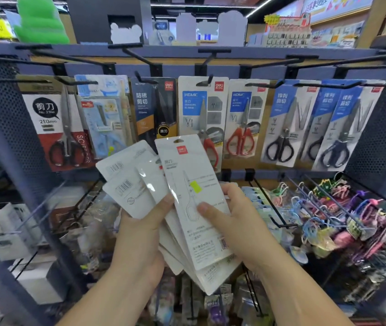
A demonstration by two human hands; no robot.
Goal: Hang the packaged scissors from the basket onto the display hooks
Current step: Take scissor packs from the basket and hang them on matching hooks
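I hold a fan of several white packaged scissors [138,182], backs toward me, in front of the display. My left hand [145,229] grips the fan from below, thumb pressed on the front. My right hand [229,208] pinches the foremost white pack [194,198], which stands upright with a red logo and a yellow sticker. Behind them, black display hooks [208,80] carry hanging scissor packs: a red-handled pack [202,114], black-handled packs [286,123] on the right, a black and red pack [58,123] on the left. The basket is not in view.
A top row of black hooks [213,54] juts out with nothing on it. Lower right hooks [328,203] hold colourful hair ties and trinkets. Perforated dark panels [4,128] flank the bay. Boxes [6,231] sit on shelves at the lower left.
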